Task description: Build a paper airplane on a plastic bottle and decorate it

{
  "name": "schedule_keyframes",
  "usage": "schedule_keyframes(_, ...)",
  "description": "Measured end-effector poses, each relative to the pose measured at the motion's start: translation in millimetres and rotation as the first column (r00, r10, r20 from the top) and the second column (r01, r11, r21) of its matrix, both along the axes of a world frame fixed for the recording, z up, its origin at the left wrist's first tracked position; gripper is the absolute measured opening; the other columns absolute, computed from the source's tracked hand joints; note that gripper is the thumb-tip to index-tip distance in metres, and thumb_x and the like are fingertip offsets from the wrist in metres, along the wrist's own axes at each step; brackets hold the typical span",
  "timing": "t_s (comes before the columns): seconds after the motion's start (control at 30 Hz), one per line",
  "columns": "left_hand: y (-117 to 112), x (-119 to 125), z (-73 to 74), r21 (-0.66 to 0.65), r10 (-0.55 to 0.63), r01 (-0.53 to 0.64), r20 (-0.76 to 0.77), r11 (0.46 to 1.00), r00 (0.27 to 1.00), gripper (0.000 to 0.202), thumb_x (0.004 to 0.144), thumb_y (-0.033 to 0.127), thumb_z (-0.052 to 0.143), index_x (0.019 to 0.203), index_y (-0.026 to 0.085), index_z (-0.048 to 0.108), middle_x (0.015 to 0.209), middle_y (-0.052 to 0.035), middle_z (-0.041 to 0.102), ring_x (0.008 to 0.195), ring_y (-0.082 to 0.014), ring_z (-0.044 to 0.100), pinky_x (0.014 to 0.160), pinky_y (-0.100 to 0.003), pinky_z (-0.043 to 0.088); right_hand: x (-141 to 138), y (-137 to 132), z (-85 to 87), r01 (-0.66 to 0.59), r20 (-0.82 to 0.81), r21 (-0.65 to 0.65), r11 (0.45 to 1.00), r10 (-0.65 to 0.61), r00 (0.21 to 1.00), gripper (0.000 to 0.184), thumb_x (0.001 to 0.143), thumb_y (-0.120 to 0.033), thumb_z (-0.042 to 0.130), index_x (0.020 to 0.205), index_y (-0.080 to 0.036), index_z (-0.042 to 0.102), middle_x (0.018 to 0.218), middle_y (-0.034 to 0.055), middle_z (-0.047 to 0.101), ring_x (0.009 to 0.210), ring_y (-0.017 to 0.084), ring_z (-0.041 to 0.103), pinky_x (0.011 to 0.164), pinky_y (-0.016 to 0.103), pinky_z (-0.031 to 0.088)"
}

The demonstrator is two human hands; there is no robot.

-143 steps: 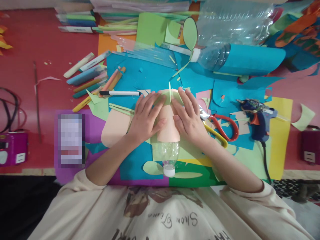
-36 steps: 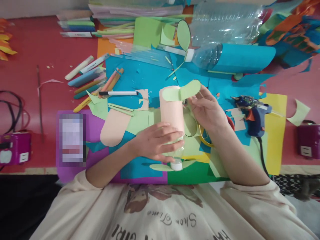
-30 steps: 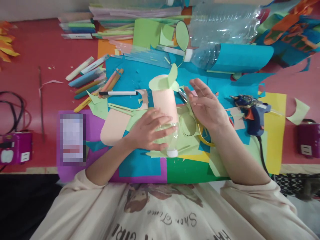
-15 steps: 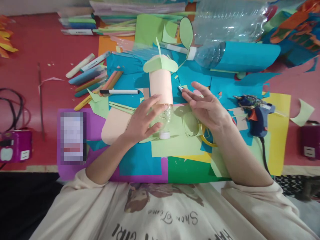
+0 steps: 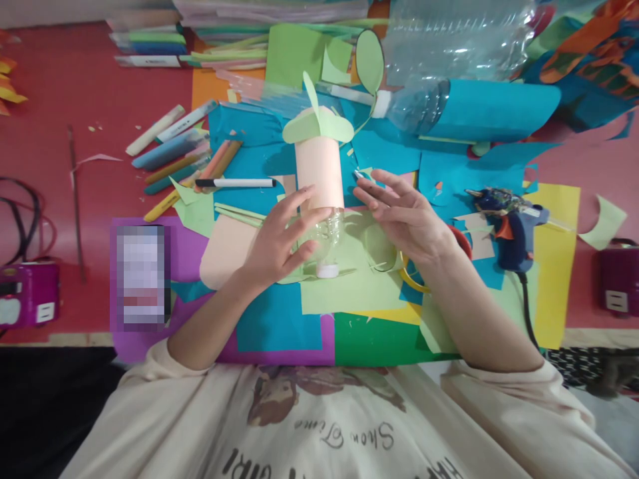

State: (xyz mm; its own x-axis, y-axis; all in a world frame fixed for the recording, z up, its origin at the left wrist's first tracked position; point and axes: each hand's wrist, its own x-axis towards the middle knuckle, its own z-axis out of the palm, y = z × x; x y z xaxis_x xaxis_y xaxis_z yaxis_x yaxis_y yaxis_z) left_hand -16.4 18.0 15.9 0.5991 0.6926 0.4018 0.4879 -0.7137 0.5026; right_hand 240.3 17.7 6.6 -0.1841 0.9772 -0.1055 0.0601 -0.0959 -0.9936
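On a red counter (image 5: 34, 120), a small peach-wrapped bottle (image 5: 320, 169) has its white cap (image 5: 327, 271) nearest the viewer; the left grip (image 5: 271, 241), loosely spread, overlaps its side, contact unclear; the right grip (image 5: 415, 219), released, fingers apart, partly covers scissors (image 5: 464, 241) just beside it

red tbl (image 5: 40, 120) w/ purple ppr (image 5: 192, 247), stick (image 5: 76, 199) & magenta box (image 5: 30, 289) on l, yellow ppr (image 5: 556, 286) on r

Cream shirt (image 5: 174, 432), loose short sleeves (image 5: 504, 396), brownish printed picture (image 5: 277, 402) on front, dark script lettering (image 5: 372, 437).
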Motion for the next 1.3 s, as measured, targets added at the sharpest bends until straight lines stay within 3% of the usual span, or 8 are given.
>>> schedule_keyframes(0.23,23.7,-33.9,15.1,-0.066,0.266,-0.278,-0.154,0.958,0.952,0.024,0.094,0.031,0.046,0.111,0.028,0.063,0.11,-0.004,0.07,0.108,-0.0254,0.064,0.094,-0.041,0.053,-13.5,-5.3,11.2,-0.007,-0.174,-0.141,0.99,-0.018,0.985,0.03,0.069,-0.025,0.075,0.098,-0.027,0.065,0.121,0.0035,0.069,0.113,0.025,0.066,0.094,0.043,0.057)
schedule_keyframes(0.47,35.8,-80.5,13.2,0.003,0.273,-0.289,-0.332,0.957,0.903,0.017,0.081,0.031,0.055,0.093,0.028,0.067,0.094,-0.001,0.072,0.089,-0.029,0.067,0.076,-0.045,0.055,-16.1,-3.1,12.1,0.014,-0.223,-0.138,0.99,-0.044,0.974,0.029,0.068,-0.033,0.082,0.09,-0.025,0.066,0.102,0.0016,0.072,0.092,0.018,0.071,0.091,0.038,0.058)
schedule_keyframes(0.63,40.3,-87.1,11.2,-0.017,0.211,-0.229,-0.33,0.973,0.92,0.017,0.086,0.04,0.053,0.08,0.028,0.062,0.083,-0.0023,0.069,0.085,-0.0276,0.064,0.071,-0.044,0.053,-21.0,-6.8,17.6,0.014,-0.254,-0.145,0.989,-0.051,0.966,0.021,0.077,-0.04,0.076,0.086,-0.024,0.066,0.084,-0.0006,0.072,0.065,0.011,0.067,0.06,0.027,0.058)
schedule_keyframes(0.73,42.6,-88.6,10.7,-0.06,0.208,-0.238,-0.311,0.969,0.927,0.028,0.088,0.051,0.051,0.08,0.026,0.061,0.083,-0.004,0.068,0.086,-0.0275,0.062,0.072,-0.044,0.053,-24.3,-11.9,23.1,-0.072,-0.17,-0.037,0.997,0.065,0.983,0.018,0.085,-0.041,0.068,0.091,-0.024,0.071,0.069,-0.0029,0.066,0.053,0.008,0.058,0.05,0.022,0.05)
schedule_keyframes(0.87,42.5,-88.9,15.2,-0.151,0.203,-0.254,-0.288,0.955,0.936,0.037,0.087,0.059,0.051,0.076,0.026,0.061,0.082,-0.004,0.068,0.086,-0.0272,0.062,0.077,-0.045,0.053,-27.7,-17.7,26.4,-0.211,0.075,0.088,0.973,0.205,0.976,0.023,0.086,-0.031,0.065,0.105,-0.024,0.075,0.08,0.0001,0.07,0.057,0.008,0.054,0.053,0.023,0.047)
schedule_keyframes(1.0,39.7,-90.4,31.0,-0.205,0.396,-0.436,-0.21,0.876,0.894,0.041,0.083,0.065,0.054,0.085,0.024,0.062,0.081,-0.0009,0.067,0.074,-0.0214,0.063,0.066,-0.042,0.053,-27.8,-19.8,26.0,-0.274,0.255,0.097,0.957,0.242,0.936,0.034,0.089,-0.031,0.059,0.12,-0.023,0.072,0.079,0.001,0.07,0.058,0.01,0.051,0.057,0.026,0.047)
schedule_keyframes(1.13,33.2,-88.1,55.7,0.002,0.651,-0.656,-0.131,0.755,0.748,0.027,0.09,0.05,0.055,0.098,0.026,0.064,0.091,-0.0026,0.067,0.083,-0.0239,0.066,0.072,-0.05,0.052,-28.0,-20.4,24.5,-0.288,0.288,0.131,0.948,0.242,0.927,0.038,0.09,-0.032,0.057,0.123,-0.017,0.07,0.076,0.0031,0.068,0.057,0.011,0.047,0.054,0.026,0.043)
schedule_keyframes(1.3,18.3,-53.8,65.2,0.335,0.667,-0.607,-0.098,0.721,0.738,0.014,0.088,0.028,0.056,0.098,0.023,0.064,0.089,-0.0041,0.065,0.092,-0.0264,0.066,0.074,-0.048,0.053,-32.2,-22.9,19.9,-0.296,0.242,0.185,0.937,0.249,0.938,0.038,0.092,-0.033,0.056,0.123,-0.016,0.069,0.076,0.0025,0.066,0.057,0.01,0.044,0.054,0.025,0.041)
